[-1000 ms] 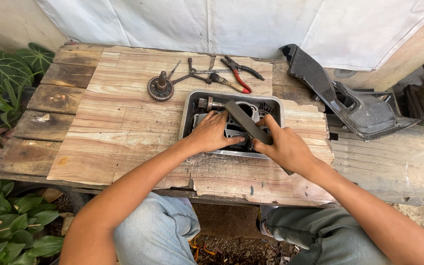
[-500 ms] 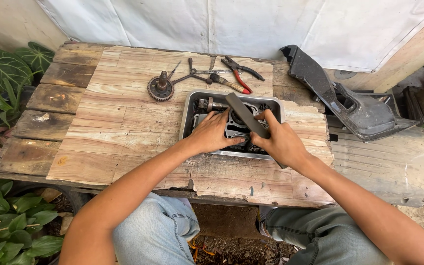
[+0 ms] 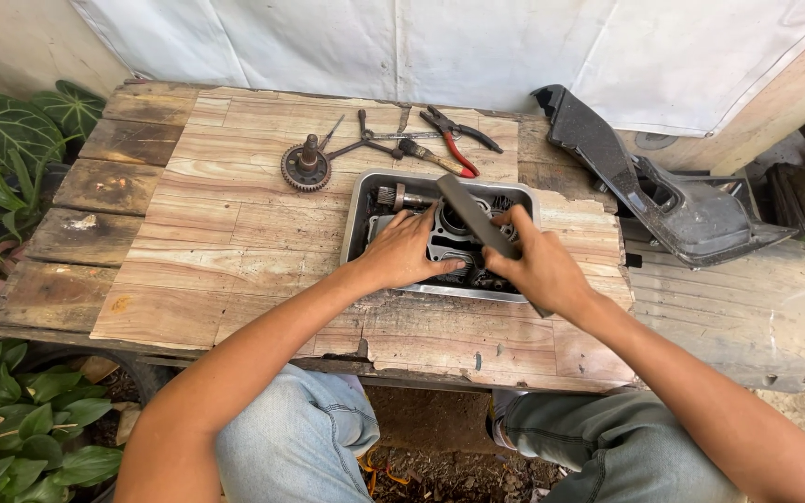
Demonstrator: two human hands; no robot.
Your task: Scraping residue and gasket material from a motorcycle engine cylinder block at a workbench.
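Over the metal tray [image 3: 358, 216] mid-table, my left hand [image 3: 409, 250] presses flat and open on the engine part [image 3: 449, 244]; right hand [image 3: 538, 268] grips the flat file [image 3: 473, 216]. Better keep the part pinned, strokes level.

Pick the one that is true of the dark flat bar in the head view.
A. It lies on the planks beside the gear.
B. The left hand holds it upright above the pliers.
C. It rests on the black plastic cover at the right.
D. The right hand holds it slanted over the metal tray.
D: the right hand grips the dark flat bar, which slants across the metal tray, while the left hand rests on the engine part inside.
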